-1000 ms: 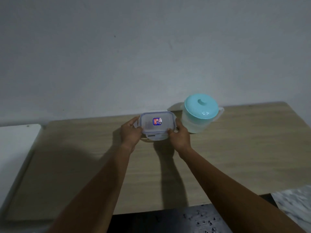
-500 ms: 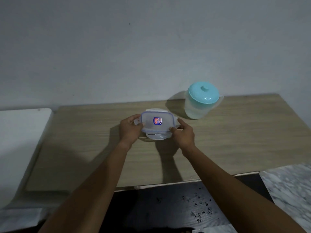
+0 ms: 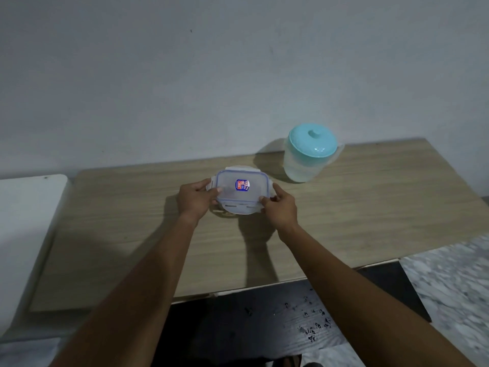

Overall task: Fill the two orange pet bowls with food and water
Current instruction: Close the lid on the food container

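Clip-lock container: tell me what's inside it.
The clip-lock container has its frosted lid on, with a label on top. The contents are hidden; nothing shows through.

Dim, bluish indoor light with low contrast throughout. Illumination falls from above and behind the viewer: the forearms cast soft, dark shadows on the surface [image 3: 370, 221] that run toward the viewer from the container [image 3: 239, 190], and the pitcher [image 3: 309, 154] throws a soft shadow on its container side, toward the wall. A faint highlight sits on the pitcher's lid. The container's label is small and unreadable. The marbled floor [image 3: 449, 282] on the pitcher's side of the container is smeared, and the surface's edges bow from wide-angle distortion.
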Demonstrator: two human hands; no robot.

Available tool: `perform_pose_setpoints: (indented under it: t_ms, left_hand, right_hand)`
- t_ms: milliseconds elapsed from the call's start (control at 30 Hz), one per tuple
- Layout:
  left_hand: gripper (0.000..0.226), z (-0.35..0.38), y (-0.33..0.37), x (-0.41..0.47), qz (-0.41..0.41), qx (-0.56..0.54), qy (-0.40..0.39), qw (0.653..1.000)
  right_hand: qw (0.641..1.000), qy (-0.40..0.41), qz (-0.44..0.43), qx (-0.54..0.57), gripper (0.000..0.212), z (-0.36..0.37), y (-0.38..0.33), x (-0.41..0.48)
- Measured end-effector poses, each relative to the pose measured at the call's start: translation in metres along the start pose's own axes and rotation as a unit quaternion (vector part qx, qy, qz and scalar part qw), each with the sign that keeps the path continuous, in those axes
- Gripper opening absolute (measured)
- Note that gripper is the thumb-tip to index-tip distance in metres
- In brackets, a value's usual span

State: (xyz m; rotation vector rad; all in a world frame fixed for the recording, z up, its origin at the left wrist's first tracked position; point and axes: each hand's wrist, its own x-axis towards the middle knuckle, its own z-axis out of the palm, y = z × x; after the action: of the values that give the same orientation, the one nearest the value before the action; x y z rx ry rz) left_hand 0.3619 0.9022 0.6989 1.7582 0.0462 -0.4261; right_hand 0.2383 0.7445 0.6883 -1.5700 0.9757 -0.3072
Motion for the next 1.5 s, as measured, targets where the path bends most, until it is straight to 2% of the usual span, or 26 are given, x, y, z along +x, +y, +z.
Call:
perform_pose_setpoints:
  t_ms: [167,400,433,533,633,767,967,1100,1200,1233,1267,1300,1367,1433,1500]
  left_hand:
    - [0.042,0.003,0.002,0.000,-0.072,-0.049,-0.036,0.996]
    - [0.031,0.002,0.007,-0.003,-0.113,-0.081,-0.048,0.989]
    - [0.032,0.001,0.007,-0.003,-0.113,-0.082,-0.053,0.989]
    - [0.038,0.000,0.007,0.001,-0.112,-0.080,-0.052,0.989]
    - [0.046,0.001,0.007,0.003,-0.109,-0.082,-0.047,0.990]
    - [0.031,0.000,0.011,0.004,-0.139,-0.093,-0.061,0.984]
    - [0.030,-0.003,0.012,0.002,-0.176,-0.115,-0.084,0.974]
    - [0.030,-0.004,0.015,-0.003,-0.184,-0.116,-0.081,0.973]
    - [0.023,-0.005,0.018,-0.006,-0.182,-0.092,-0.084,0.975]
    - [0.021,-0.005,0.019,-0.005,-0.171,-0.057,-0.083,0.980]
    - [0.024,-0.005,0.021,-0.004,-0.143,0.017,-0.075,0.987]
    - [0.030,-0.006,0.023,0.000,-0.092,0.133,-0.060,0.985]
    - [0.063,-0.007,0.031,0.005,0.032,0.322,-0.051,0.945]
    - [0.112,-0.005,0.039,0.010,0.107,0.394,-0.145,0.901]
    - [0.136,0.001,0.041,0.021,0.125,0.442,-0.245,0.854]
  right_hand:
    - [1.000,-0.001,0.013,0.010,0.068,0.003,0.003,0.006]
    - [0.999,-0.020,-0.002,0.034,0.077,0.001,0.008,0.013]
    - [0.999,-0.032,0.001,0.034,0.074,-0.001,0.005,0.012]
    - [0.996,-0.071,0.014,0.059,0.046,-0.010,-0.008,0.004]
    - [0.994,-0.082,0.019,0.064,0.045,-0.018,-0.011,0.008]
    - [0.994,-0.078,0.021,0.069,0.044,-0.014,-0.009,0.010]
    - [0.991,-0.083,0.063,0.089,0.046,-0.012,-0.012,0.009]
    - [0.988,-0.087,0.109,0.073,0.037,-0.015,-0.016,0.009]
    - [0.990,-0.097,0.087,0.048,0.034,-0.017,-0.023,0.011]
    - [0.993,-0.096,0.066,0.010,0.036,-0.018,-0.025,0.015]
    - [0.993,-0.087,0.033,-0.073,0.044,-0.019,-0.028,0.021]
    - [0.981,-0.080,-0.007,-0.178,0.058,-0.020,-0.031,0.027]
    - [0.932,-0.115,-0.100,-0.328,0.088,-0.022,-0.047,0.035]
    - [0.858,-0.235,-0.173,-0.423,0.122,-0.020,-0.066,0.041]
    - [0.756,-0.302,-0.204,-0.543,0.140,-0.010,-0.076,0.057]
